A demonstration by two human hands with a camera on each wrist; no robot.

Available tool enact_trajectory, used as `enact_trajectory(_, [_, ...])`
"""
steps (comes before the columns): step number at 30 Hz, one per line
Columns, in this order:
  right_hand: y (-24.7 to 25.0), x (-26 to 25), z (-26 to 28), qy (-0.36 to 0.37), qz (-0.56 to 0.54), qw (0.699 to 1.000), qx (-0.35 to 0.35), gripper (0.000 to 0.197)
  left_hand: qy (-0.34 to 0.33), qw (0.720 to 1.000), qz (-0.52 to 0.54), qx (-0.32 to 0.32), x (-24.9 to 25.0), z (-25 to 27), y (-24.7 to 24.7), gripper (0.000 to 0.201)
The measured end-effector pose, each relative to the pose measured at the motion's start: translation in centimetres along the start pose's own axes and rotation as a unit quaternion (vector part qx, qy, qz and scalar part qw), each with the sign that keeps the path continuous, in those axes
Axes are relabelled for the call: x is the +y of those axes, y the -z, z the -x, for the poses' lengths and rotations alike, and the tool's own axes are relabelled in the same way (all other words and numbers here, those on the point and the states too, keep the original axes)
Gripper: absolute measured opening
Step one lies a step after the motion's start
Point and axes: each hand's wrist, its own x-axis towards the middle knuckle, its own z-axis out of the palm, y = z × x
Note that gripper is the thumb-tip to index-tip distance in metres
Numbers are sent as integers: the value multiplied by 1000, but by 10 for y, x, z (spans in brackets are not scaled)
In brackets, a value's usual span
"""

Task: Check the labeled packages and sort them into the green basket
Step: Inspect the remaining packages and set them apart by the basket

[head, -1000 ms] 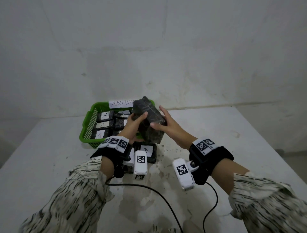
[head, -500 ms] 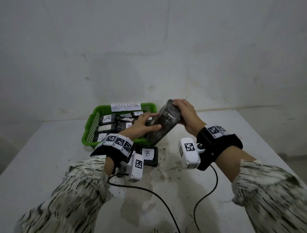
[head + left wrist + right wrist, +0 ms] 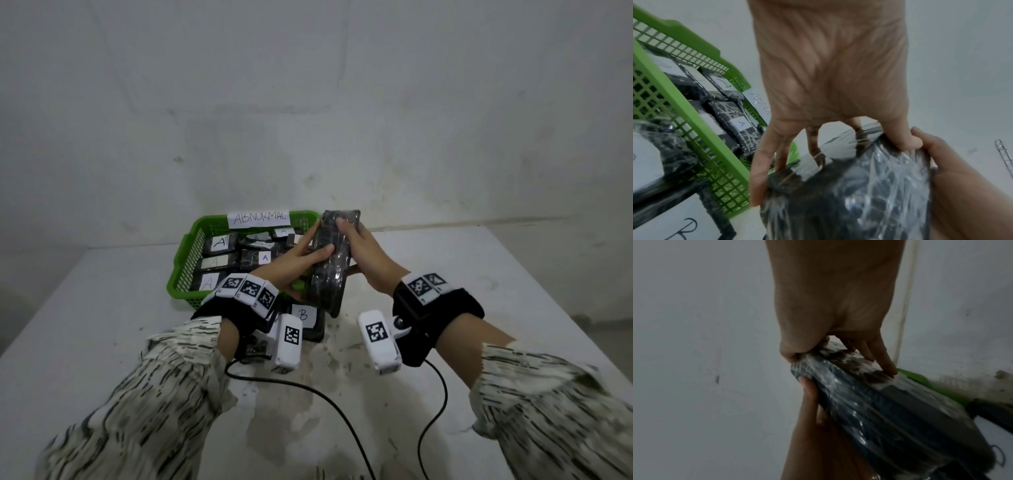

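Note:
A black package wrapped in clear film stands on its edge, held just right of the green basket. No label shows on the faces I can see. My left hand pinches it from the left, thumb across the near face. My right hand grips its far end, fingers curled over the top. In the left wrist view the left hand lies on the package. In the right wrist view the right hand clamps the package.
The basket carries a paper sign reading ABNORMAL and holds several black packages labeled A. Another package labeled B lies on the white table under my left wrist. Two black cables trail toward me.
The package has been turned from a slanted, lying pose to standing on its edge. My right hand slid to its far top end, and my left thumb now lies across its near face.

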Motion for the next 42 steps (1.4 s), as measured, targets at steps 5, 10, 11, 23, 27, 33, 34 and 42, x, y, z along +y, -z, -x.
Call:
enact_trajectory(5, [-8, 6, -3, 18, 81, 996, 15, 46, 4, 1000, -9, 21, 0, 2, -4, 72])
enact_trajectory(10, [-4, 3, 1, -4, 56, 998, -25, 38, -11, 999, 21, 36, -2, -5, -6, 65])
enact_trajectory(11, [-4, 2, 3, -5, 62, 998, -33, 37, 1, 999, 26, 36, -3, -5, -4, 65])
enact_trajectory(23, [-7, 2, 0, 22, 134, 991, -18, 37, 46, 993, 105, -1, -12, -4, 1, 58])
enact_trajectory(27, [-11, 0, -1, 57, 170, 984, -1, 37, 43, 988, 151, 9, -13, -7, 2, 53])
enact_trajectory(33, [-7, -2, 4, 18, 138, 988, -71, 39, 59, 981, 182, 38, -13, -15, 4, 50])
enact_trajectory(34, [-6, -1, 9, 17, 142, 986, -85, 40, 75, 977, 198, 31, -14, -17, 7, 53])
enact_trajectory(42, [-4, 5, 8, 29, 162, 985, -58, 35, 20, 981, 193, -14, -19, -11, 4, 64])
